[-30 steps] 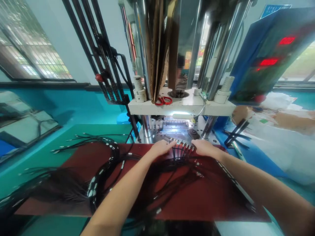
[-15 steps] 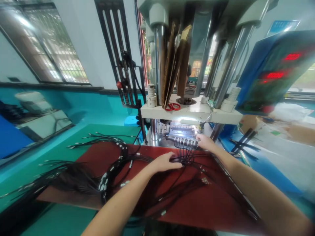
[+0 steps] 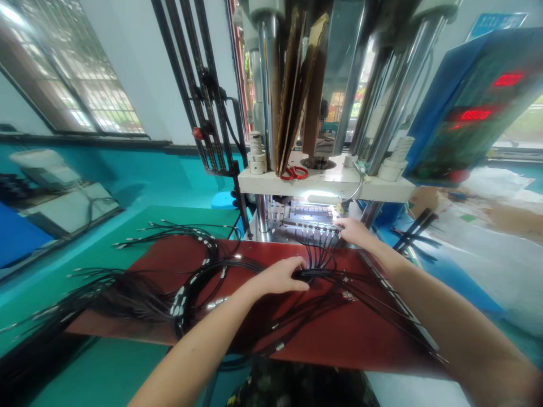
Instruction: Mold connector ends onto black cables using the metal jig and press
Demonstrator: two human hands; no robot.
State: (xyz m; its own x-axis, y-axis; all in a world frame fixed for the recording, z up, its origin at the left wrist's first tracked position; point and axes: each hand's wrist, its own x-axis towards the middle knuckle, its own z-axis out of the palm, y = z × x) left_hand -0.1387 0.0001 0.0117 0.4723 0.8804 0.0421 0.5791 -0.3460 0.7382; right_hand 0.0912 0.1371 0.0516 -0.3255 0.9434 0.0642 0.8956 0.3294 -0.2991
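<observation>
I see L hand (image 3: pixel 280 277) palm down on the black cable bundle (image 3: pixel 326 276) mid red mat (image 3: pixel 365 333), fingers stretched out & close together, pressing flat, not wrapped round anything. R hand (image 3: pixel 355 233) is further fwd at the right end of the connector row (image 3: pixel 313 226), fingertips touching it below the press plate (image 3: pixel 382 189); can't tell if it pinches or just rests. Cables fan from that row back under L hand. Red scissors (image 3: pixel 292 173) lie on the plate

A factory workshop is shown — a press machine (image 3: pixel 326 183) with steel columns (image 3: pixel 267 85) is flanked by a blue control box (image 3: pixel 458 141) with red readouts (image 3: pixel 475 115), and black cable bundles (image 3: pixel 139 294) are spread over a red mat (image 3: pixel 360 339).
</observation>
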